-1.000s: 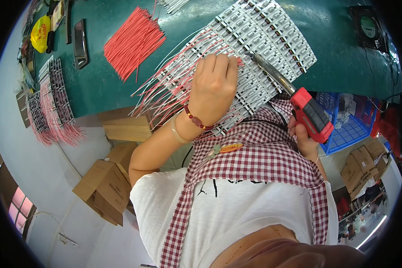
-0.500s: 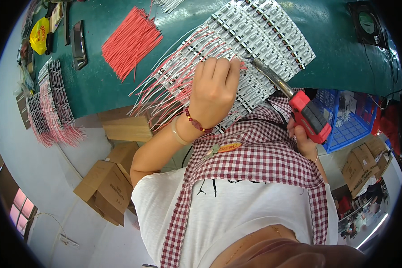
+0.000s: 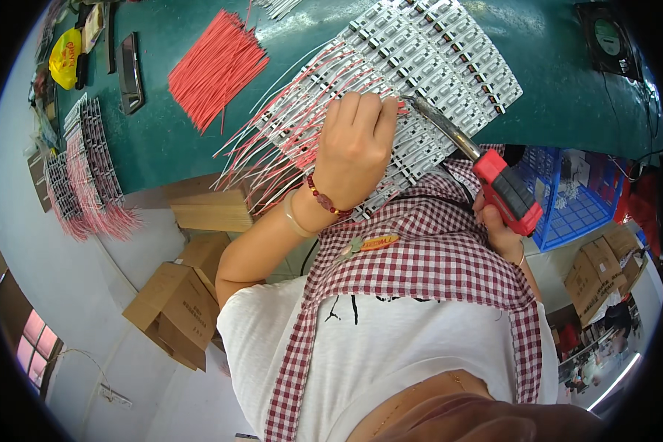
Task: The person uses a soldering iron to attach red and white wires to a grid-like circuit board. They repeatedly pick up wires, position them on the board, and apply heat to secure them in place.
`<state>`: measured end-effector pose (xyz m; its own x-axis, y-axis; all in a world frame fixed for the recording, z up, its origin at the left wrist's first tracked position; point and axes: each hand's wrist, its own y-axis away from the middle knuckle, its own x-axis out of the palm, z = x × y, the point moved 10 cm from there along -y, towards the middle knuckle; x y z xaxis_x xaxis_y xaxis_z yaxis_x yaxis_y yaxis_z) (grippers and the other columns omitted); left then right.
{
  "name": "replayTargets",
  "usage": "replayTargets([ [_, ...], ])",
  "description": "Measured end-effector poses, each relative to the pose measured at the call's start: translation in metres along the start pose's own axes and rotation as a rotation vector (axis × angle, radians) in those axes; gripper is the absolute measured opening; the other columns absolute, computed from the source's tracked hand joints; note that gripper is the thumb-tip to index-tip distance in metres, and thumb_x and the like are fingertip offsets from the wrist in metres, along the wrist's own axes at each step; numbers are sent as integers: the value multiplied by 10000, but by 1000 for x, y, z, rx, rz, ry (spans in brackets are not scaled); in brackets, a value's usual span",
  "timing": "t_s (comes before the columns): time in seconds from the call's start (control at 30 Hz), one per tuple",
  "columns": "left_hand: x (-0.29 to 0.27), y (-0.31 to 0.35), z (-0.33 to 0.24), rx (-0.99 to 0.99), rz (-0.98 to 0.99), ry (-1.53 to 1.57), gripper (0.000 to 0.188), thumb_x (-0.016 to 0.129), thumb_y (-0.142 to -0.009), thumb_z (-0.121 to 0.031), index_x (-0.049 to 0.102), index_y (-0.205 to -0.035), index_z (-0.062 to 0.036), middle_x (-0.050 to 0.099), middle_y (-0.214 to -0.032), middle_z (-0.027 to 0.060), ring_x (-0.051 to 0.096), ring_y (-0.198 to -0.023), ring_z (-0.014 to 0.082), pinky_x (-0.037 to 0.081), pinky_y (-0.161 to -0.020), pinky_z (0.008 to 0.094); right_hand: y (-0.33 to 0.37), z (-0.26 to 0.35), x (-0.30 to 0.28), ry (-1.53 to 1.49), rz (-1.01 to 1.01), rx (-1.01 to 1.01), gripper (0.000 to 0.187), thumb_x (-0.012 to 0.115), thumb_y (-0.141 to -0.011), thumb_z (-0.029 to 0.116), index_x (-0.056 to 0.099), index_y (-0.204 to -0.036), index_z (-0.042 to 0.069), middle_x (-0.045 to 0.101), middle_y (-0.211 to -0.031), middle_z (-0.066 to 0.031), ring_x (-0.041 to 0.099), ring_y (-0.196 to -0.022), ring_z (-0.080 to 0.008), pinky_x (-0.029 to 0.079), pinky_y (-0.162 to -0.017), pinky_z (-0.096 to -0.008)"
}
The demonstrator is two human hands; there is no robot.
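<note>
Boards (image 3: 457, 62) are laid past the near edge of the table (image 3: 560, 103), bare room rightward; iron (image 3: 510, 190) is gripped by right hand (image 3: 499, 227); left hand (image 3: 355, 144): fingertips hidden, grip cannot be told.

Red and black soldering iron (image 3: 510, 190), red and white wires (image 3: 300, 152), green table (image 3: 560, 114), maroon-white checked apron (image 3: 420, 269)

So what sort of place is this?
Probably a small electronics assembly workshop. The right hand holds what looks like a soldering iron, rows of small grey parts carry red and white wires, and a pile of red wires lies on the green table.
</note>
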<state>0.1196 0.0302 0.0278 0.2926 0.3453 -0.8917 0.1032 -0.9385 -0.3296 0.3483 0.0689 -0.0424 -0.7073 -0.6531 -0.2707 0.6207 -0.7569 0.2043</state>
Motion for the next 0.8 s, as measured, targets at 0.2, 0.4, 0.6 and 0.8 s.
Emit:
replayTargets([
  [0.2, 0, 0, 1, -12, -1, 7, 279, 602, -688, -8, 654, -962, 3, 460, -766, 71, 485, -722, 219, 407, -641, 326, -4, 9, 2, -46, 34, 21, 224, 654, -794, 151, 660, -967, 8, 643, -801, -99, 628, -683, -209, 496, -633, -319],
  [0.4, 1, 0, 2, -19, 0, 11, 267, 609, -693, -6, 654, -956, 3, 461, -764, 71, 487, -726, 218, 406, -639, 328, 0, 1, 1, 55, 18, -25, 240, 650, -836, 216, 656, -947, 4, 640, -781, -79, 616, -685, -186, 488, -635, -313],
  [0.6, 3, -1, 3, -23, 15, 2, 240, 630, -702, -11, 653, -940, 1, 460, -763, 67, 487, -724, 216, 404, -644, 332, -1, 6, -3, -123, 4, 26, 294, 677, -842, 277, 652, -926, -4, 634, -752, -64, 588, -637, -152, 468, -584, -285],
  [0.8, 0, -4, 0, -2, 21, -37, 247, 643, -694, -22, 657, -941, -4, 472, -767, 58, 493, -728, 212, 399, -646, 336, 7, -3, -5, -171, 8, 60, 342, 669, -855, 320, 647, -909, -17, 621, -728, -53, 569, -610, -130, 449, -556, -260],
])
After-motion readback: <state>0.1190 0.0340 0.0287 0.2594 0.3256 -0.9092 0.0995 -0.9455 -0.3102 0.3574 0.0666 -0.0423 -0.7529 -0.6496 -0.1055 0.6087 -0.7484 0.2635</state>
